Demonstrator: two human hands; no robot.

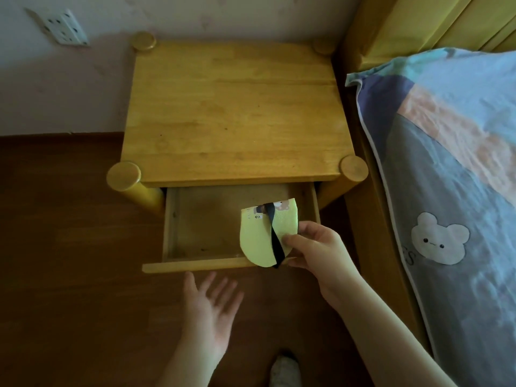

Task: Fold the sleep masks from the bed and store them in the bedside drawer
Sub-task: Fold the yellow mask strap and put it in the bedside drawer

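A pale yellow sleep mask (258,241), folded in half with a black strap across it and a small bear print at its top edge, hangs over the right part of the open drawer (195,265). My right hand (321,252) pinches the mask's right side between thumb and fingers. The drawer is pulled out from the wooden bedside table (234,113), and its visible bottom looks bare. My left hand (209,305) hovers in front of the drawer's front panel, palm up, fingers spread, holding nothing.
The bed (446,191) with a blue, grey and peach cover and a bear print runs along the right, its wooden frame touching the table. Dark wooden floor (69,247) lies left and in front. A wall socket (62,27) sits at upper left. A foot (283,370) shows at the bottom.
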